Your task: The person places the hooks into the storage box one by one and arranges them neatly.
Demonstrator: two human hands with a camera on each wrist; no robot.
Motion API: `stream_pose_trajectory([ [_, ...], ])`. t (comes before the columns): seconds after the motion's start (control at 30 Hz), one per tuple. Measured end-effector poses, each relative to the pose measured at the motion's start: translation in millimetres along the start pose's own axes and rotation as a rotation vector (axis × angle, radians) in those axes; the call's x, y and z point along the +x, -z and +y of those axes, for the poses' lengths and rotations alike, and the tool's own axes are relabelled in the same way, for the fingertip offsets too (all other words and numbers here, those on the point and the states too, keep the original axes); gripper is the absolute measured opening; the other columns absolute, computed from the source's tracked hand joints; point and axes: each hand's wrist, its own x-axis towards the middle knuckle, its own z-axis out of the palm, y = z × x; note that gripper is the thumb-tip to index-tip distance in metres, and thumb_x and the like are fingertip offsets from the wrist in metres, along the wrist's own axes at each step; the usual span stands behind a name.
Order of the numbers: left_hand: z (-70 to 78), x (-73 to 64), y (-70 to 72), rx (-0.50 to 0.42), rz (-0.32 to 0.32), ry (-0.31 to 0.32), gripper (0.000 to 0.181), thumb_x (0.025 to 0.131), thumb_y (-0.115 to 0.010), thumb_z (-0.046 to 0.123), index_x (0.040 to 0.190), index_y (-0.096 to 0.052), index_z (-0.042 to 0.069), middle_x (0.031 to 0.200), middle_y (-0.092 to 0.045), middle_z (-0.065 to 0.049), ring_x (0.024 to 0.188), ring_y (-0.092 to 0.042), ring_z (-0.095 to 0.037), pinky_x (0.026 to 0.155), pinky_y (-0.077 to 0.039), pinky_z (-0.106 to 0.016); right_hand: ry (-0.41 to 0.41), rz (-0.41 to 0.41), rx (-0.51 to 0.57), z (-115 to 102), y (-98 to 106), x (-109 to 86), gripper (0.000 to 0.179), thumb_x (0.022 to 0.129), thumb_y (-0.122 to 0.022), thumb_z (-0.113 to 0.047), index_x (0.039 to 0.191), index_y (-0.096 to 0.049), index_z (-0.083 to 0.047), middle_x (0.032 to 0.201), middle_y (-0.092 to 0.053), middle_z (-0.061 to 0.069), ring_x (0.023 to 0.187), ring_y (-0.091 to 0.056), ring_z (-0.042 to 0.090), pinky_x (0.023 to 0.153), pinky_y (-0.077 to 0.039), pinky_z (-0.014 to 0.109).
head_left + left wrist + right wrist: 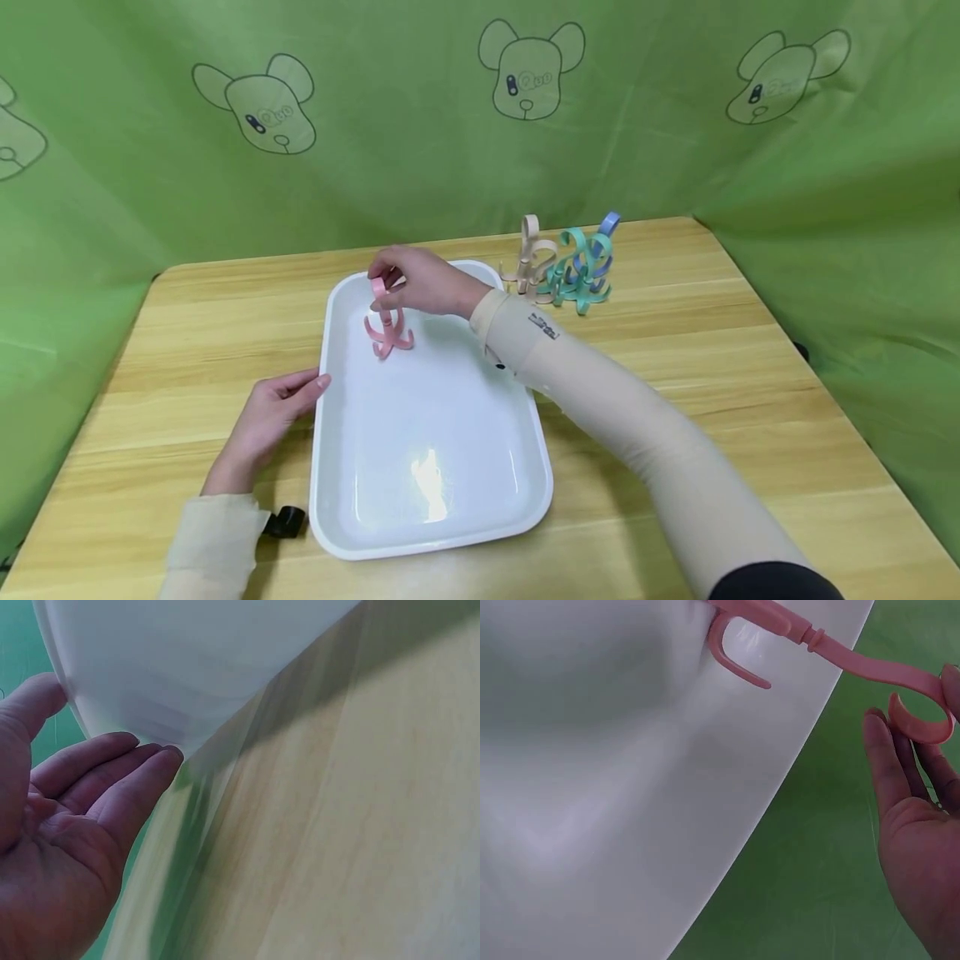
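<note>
My right hand (425, 282) pinches the curled top of a pink multi-arm hook hanger (388, 333) over the far left part of a white tray (420, 433). In the right wrist view, the hanger's hook (922, 731) lies between thumb and fingers, and its stem reaches over the tray's inside. At the tray's left side, my left hand (272, 412) holds the rim. The left wrist view has the thumb (41, 697) at the rim and the fingertips (161, 754) against the outer wall.
Right behind the tray stand several similar hook hangers: a beige one (528, 250), teal ones (581, 279) and a blue one (609, 225). All rest on a wooden table (720, 350). A green printed curtain (405, 150) encloses the back and sides.
</note>
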Motion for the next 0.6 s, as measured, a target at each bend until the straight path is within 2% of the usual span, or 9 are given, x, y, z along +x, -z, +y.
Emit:
stream_pose_trajectory([
  [0.2,0.3,1.9,-1.5,-0.01,-0.011,-0.001,0.054,0.098,-0.064,0.032,0.129,-0.056,-0.012,0.123,-0.061,-0.027,0.094,-0.068,-0.012,0.082,-0.056,-0.029,-0.04,-0.022,0.038,1,8,-4.3,0.031,0.088,-0.076,-0.011,0.114,-0.061,-0.002,0.105,-0.062,0.004,0.098,-0.059,0.015,0.086,-0.05,0.019],
  [0.3,1.1,2.6,-2.2,-0.014,-0.018,0.001,0.055,0.098,-0.064,0.033,0.13,-0.056,-0.011,0.123,-0.061,-0.028,0.094,-0.068,-0.013,0.082,-0.056,-0.03,-0.055,-0.024,0.047,1,11,-7.6,0.035,0.087,-0.076,-0.01,0.117,-0.061,0.0,0.106,-0.062,0.005,0.099,-0.059,0.015,0.086,-0.05,0.019],
  [0.6,-0.6,0.6,-1.3,-0.012,-0.004,0.0,0.055,0.098,-0.064,0.031,0.129,-0.056,-0.013,0.121,-0.062,-0.028,0.091,-0.069,-0.014,0.08,-0.057,-0.03,-0.032,-0.034,0.095,4,9,-10.6,0.04,0.084,-0.081,-0.013,0.116,-0.061,0.002,0.103,-0.064,0.005,0.097,-0.061,0.014,0.085,-0.051,0.02],
])
